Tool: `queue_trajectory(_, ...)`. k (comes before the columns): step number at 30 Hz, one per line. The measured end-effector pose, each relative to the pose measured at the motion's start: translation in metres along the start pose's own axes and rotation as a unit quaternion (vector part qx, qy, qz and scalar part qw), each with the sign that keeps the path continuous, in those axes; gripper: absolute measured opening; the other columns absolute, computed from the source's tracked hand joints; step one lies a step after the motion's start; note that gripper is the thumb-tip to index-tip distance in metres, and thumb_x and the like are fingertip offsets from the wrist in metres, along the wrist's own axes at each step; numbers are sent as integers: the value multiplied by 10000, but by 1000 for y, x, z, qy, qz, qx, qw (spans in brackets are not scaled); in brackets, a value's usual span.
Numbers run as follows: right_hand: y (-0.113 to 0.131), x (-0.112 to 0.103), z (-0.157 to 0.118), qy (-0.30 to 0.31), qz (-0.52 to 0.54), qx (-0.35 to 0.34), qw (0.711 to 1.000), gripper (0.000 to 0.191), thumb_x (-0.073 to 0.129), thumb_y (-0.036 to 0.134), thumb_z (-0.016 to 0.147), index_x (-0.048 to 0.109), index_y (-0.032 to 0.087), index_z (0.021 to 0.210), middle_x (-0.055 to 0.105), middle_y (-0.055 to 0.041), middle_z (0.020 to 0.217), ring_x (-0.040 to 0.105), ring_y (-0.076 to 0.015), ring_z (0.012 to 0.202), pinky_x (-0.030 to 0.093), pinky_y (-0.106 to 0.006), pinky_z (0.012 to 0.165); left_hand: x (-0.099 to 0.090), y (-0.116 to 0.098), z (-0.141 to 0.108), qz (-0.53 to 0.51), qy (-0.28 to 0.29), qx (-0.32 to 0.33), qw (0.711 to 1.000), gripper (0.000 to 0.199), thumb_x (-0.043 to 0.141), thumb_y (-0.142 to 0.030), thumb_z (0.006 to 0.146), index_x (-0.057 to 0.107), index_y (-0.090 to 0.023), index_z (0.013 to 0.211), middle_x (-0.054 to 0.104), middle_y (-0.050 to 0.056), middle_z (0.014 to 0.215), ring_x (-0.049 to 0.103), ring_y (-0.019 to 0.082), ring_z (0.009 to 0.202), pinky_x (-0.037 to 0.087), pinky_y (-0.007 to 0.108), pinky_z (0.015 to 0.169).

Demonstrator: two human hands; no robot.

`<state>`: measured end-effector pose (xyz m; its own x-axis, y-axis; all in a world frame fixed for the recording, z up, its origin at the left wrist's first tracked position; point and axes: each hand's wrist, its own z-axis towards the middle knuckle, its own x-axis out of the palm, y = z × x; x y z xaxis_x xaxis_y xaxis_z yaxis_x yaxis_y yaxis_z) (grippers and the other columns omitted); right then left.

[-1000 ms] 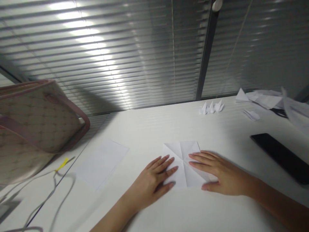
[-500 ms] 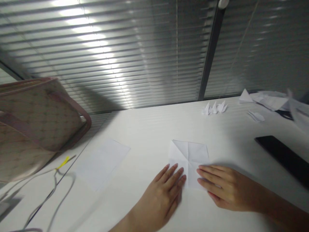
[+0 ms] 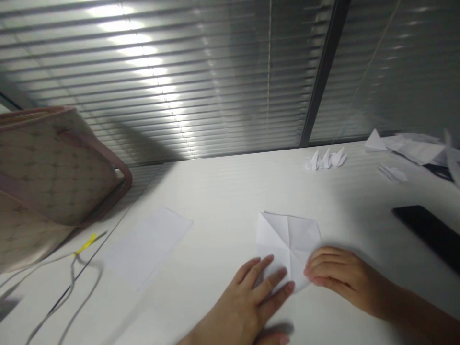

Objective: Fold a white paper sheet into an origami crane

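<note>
A square sheet of white paper (image 3: 276,235) with crossing crease lines lies on the white table in front of me. My left hand (image 3: 255,292) rests on its lower left part, fingers spread and stretched out, thumb on the table. At the lower right edge, my right hand (image 3: 338,278) has its fingers drawn together, pinching the paper's edge, which lifts and curves slightly there. The thumb of that hand is hidden beneath the fingers.
Another white sheet (image 3: 151,247) lies to the left, near grey cables with a yellow tie (image 3: 85,243) and a patterned bag (image 3: 61,177). Folded paper figures (image 3: 326,159), folded paper (image 3: 393,173), crumpled paper (image 3: 413,147) and a black phone-like slab (image 3: 431,235) lie right. Blinds (image 3: 230,81) stand behind.
My right hand has gone from lying flat on the paper to pinching its right edge. My left fingers have spread wider and shifted lower on the sheet. The camera view has shifted slightly.
</note>
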<state>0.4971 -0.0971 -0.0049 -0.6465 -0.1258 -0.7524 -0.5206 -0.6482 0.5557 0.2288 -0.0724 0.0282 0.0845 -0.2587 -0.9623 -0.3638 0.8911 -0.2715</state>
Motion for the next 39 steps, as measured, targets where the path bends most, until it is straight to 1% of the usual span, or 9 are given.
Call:
queue_trajectory(2,0,3,2,-39,33,81,995,201,468,225,940,603,195,794,655,-17,732,630,-146,713,524,-251,654,3,-2,1,-1,-16,0,1000,622,503,-467,909,317,-214,1447,507,72,1388,344,332,1348,365,502,1072)
queue_trajectory(4,1,7,3,-68,35,149,986,239,446,252,944,563,204,741,613,-5,677,604,-141,640,500,-243,586,8,-3,0,1,-39,-9,999,663,523,-435,908,252,-212,1470,511,77,1383,356,321,1344,367,488,1075)
queue_trajectory(8,1,14,5,-80,18,202,976,236,421,268,950,545,216,756,624,-6,701,615,-152,663,485,-250,615,13,-1,0,17,-49,-6,999,671,532,-397,911,217,-232,1480,490,67,1402,378,294,1336,368,454,1083)
queue_trajectory(11,-1,19,7,-76,-11,208,975,229,417,279,954,550,216,778,635,-12,721,620,-162,681,475,-268,637,13,-1,-1,39,-48,-7,998,645,527,-415,909,269,-215,1465,488,88,1402,413,278,1315,397,421,1066)
queue_trajectory(18,-3,27,14,-95,-105,212,967,183,442,260,947,571,202,830,655,-22,751,645,-192,699,468,-306,655,15,-6,-3,63,-87,-63,992,628,584,-370,876,336,-209,1430,479,114,1402,470,246,1265,473,367,995)
queue_trajectory(24,-4,30,15,-112,-131,204,964,153,461,236,940,578,201,847,658,-11,757,652,-184,693,470,-298,665,15,-4,-1,101,-92,-48,989,626,631,-397,839,416,-184,1387,531,101,1359,515,233,1217,474,331,993)
queue_trajectory(29,-5,29,18,-107,-168,190,961,169,458,253,946,565,199,827,652,-8,744,652,-184,679,461,-297,648,20,1,0,144,-82,-27,986,648,635,-425,835,418,-168,1388,488,78,1406,510,214,1227,460,301,1002)
queue_trajectory(34,-8,22,26,-78,-210,169,960,242,399,262,969,535,196,780,650,-5,681,654,-181,617,436,-290,571,26,3,2,197,-75,3,978,631,582,-490,851,456,-143,1362,509,73,1385,547,203,1191,489,277,961)
queue_trajectory(39,-10,18,26,-57,-199,150,967,229,392,263,975,531,193,807,652,0,677,656,-169,602,439,-283,559,26,3,1,205,-90,-7,974,568,503,-497,901,474,-147,1348,527,61,1368,547,186,1190,475,263,974)
